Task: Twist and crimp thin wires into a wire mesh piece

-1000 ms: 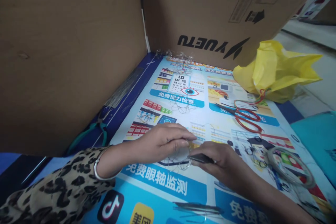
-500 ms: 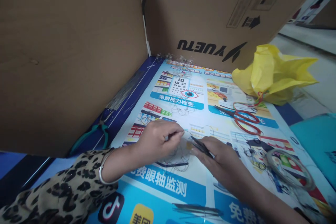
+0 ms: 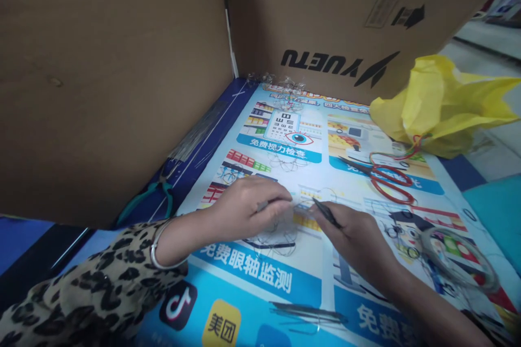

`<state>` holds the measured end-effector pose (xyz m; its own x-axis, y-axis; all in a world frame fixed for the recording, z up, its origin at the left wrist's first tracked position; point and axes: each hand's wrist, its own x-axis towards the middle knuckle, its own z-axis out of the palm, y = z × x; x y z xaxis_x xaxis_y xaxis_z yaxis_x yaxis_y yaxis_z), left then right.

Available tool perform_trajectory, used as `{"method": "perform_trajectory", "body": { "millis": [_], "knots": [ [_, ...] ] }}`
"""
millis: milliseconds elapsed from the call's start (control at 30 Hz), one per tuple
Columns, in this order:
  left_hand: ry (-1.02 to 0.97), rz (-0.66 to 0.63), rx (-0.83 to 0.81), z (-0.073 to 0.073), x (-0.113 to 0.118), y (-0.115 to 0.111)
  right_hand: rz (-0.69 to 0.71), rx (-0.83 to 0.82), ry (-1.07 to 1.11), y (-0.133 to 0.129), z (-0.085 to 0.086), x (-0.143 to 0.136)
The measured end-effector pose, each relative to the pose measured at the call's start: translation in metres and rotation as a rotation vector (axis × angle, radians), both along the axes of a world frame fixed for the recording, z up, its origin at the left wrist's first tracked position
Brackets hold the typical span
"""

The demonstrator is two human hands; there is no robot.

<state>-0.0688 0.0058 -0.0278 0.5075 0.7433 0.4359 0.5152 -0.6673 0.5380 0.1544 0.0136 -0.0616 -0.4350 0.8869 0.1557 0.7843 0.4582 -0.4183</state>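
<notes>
Over the middle of the printed poster, my left hand (image 3: 252, 207) pinches a thin wire (image 3: 302, 207) between thumb and forefinger. My right hand (image 3: 353, 232) grips dark tweezers (image 3: 326, 212), their tips close to the wire's other end; whether they touch it is too blurred to tell. Beneath the hands lie thin bent wire shapes (image 3: 280, 233) on the poster (image 3: 303, 282). Near the front edge rests a small bundle of dark straight wires (image 3: 307, 312).
Red-handled scissors (image 3: 393, 183) and a yellow bag (image 3: 435, 105) lie at the right, beyond a wire coil (image 3: 490, 276). Teal-handled pliers (image 3: 151, 195) and a bundle of straight wires (image 3: 194, 138) lie at the left. Cardboard walls (image 3: 325, 5) stand at the left and back.
The tweezers have shifted slightly right, away from my left fingers, and my right hand has turned and closed further round them. My left hand keeps its pinch. The whole view has tilted a little.
</notes>
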Motion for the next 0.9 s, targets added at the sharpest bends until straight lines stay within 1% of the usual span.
{"method": "perform_trajectory", "body": {
  "millis": [67, 167, 233, 300, 400, 467, 567, 700, 900],
  "knots": [
    [0.018, 0.059, -0.055, -0.001, -0.009, 0.001, -0.038, -0.027, 0.07, 0.004, -0.004, 0.004],
    [0.093, 0.123, -0.195, -0.008, -0.022, 0.001, -0.094, -0.111, 0.158, 0.006, -0.009, 0.007],
    [0.145, 0.12, -0.274, -0.012, -0.03, -0.001, -0.131, -0.169, 0.183, 0.006, -0.011, 0.008],
    [0.183, 0.077, -0.315, -0.016, -0.036, -0.003, -0.141, -0.196, 0.202, 0.005, -0.013, 0.008],
    [0.199, 0.003, -0.327, -0.019, -0.038, -0.007, -0.14, -0.192, 0.233, 0.004, -0.013, 0.007],
    [0.193, -0.014, -0.329, -0.022, -0.036, -0.009, -0.154, -0.19, 0.248, 0.003, -0.013, 0.006],
    [0.194, 0.0, -0.331, -0.032, -0.029, -0.011, -0.162, -0.203, 0.251, 0.003, -0.012, 0.005],
    [0.148, 0.024, -0.286, -0.046, -0.023, -0.011, -0.153, -0.207, 0.23, 0.003, -0.012, 0.005],
    [0.125, 0.018, -0.234, -0.052, -0.022, -0.009, -0.134, -0.174, 0.209, 0.003, -0.013, 0.005]
  ]
}}
